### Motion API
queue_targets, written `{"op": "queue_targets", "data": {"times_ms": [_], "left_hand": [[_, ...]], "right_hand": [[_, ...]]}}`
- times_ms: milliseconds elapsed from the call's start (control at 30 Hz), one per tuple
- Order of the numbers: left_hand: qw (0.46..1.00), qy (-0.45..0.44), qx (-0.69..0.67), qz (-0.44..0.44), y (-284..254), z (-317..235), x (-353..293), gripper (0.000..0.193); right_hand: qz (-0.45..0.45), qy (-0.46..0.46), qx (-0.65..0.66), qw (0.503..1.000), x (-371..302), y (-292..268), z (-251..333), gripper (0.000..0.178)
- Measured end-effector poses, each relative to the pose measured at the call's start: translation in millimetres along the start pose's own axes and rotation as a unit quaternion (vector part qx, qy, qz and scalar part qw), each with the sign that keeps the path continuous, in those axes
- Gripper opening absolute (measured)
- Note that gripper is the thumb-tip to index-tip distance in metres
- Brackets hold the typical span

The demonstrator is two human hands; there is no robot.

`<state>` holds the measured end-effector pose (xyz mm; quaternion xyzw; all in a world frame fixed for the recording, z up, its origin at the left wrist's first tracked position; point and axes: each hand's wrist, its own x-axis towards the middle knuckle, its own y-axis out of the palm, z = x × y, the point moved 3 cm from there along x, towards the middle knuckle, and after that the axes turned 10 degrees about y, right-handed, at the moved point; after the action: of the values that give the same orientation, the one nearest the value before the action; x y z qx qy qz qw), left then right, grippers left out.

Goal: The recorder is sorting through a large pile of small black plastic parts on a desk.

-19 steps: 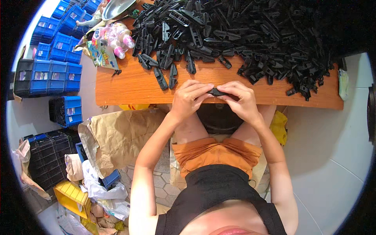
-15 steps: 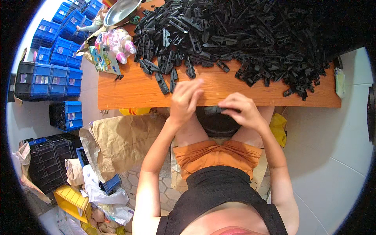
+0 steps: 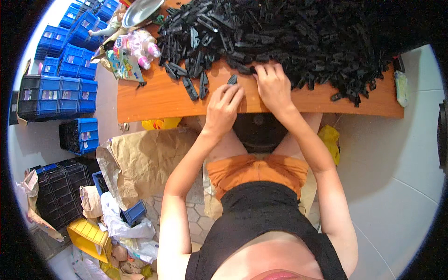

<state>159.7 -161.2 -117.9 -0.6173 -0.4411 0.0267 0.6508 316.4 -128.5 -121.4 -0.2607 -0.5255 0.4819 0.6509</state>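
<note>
A heap of black molded plastic parts [image 3: 280, 37] covers the far side of the wooden table [image 3: 158, 100]. My left hand [image 3: 221, 111] is over the near part of the table, fingers bent, with its fingertips closed at the lower end of a small black plastic part [image 3: 232, 80]. To its right, my right hand [image 3: 274, 88] reaches the heap's near edge. Its curled fingers close on a black plastic part [image 3: 253, 70], which they partly hide. Several loose long parts [image 3: 190, 88] lie left of my left hand.
Below the table edge, between my legs, is a black bin [image 3: 259, 133]. Brown paper [image 3: 144, 163] hangs at the left. Stacked blue crates [image 3: 58, 98] and a yellow basket [image 3: 88, 238] stand further left. A pink-and-white doll [image 3: 137, 46] and a metal bowl [image 3: 140, 13] sit at the table's far left.
My right hand has moved from above the bin up to the heap's edge, and the dark thing near its fingers is gone. My left hand has shifted slightly, fingers now at a part.
</note>
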Motion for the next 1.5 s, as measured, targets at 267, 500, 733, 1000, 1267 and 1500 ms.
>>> {"op": "queue_targets", "data": {"times_ms": [267, 500, 733, 1000, 1267, 1500], "left_hand": [[0.990, -0.010, 0.086, 0.112, 4, -28, 9, 0.043], [0.995, -0.024, -0.096, 0.017, -7, -26, 14, 0.051], [0.991, -0.020, -0.116, 0.057, -1, 0, 3, 0.045], [0.978, -0.093, -0.181, -0.037, 6, 10, -8, 0.035], [0.964, -0.133, -0.214, -0.086, 7, 15, -10, 0.029], [0.969, -0.077, -0.215, -0.098, 8, 7, -11, 0.022]], "right_hand": [[0.017, -0.018, 0.330, 0.944, -11, -16, -28, 0.023], [-0.018, -0.042, 0.402, 0.915, -13, -21, -29, 0.028], [0.116, 0.178, 0.484, 0.849, -47, -14, -27, 0.018], [0.094, 0.127, 0.328, 0.931, -45, -32, -25, 0.026], [0.099, 0.111, 0.364, 0.919, -41, -28, -21, 0.028], [0.137, 0.117, 0.413, 0.893, -45, -19, -9, 0.027]]}}
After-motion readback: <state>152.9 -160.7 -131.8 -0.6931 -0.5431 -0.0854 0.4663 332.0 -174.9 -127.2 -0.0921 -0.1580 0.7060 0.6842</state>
